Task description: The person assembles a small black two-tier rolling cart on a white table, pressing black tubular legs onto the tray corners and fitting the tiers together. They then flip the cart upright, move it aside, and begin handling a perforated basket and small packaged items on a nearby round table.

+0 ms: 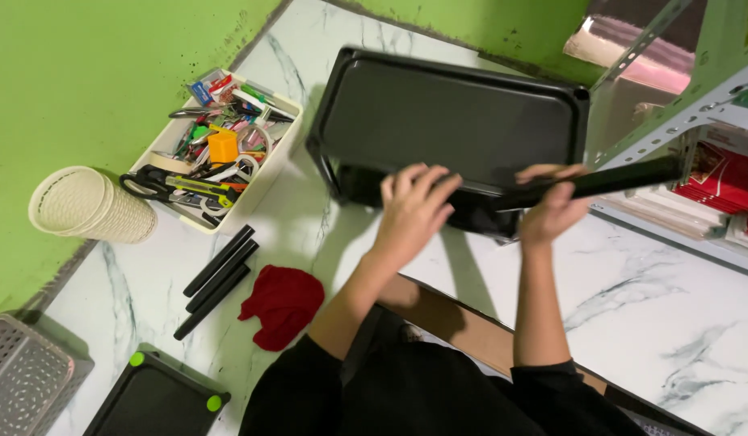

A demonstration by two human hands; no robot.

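Note:
A black rectangular tray-like shelf (447,113) stands tilted on the white marble floor. My left hand (410,206) grips its near edge, fingers curled over the rim. My right hand (552,206) is closed around a black tube (624,178), held against the shelf's near right corner and pointing right. Three more black tubes (219,274) lie side by side on the floor to the left, beside a crumpled red cloth (283,303).
A white box of tools, scissors and small parts (216,153) sits by the green wall, with a cream woven basket (87,206) on its side. A grey crate (23,379) and a second black shelf with green caps (160,396) lie lower left. A metal rack (697,97) stands right.

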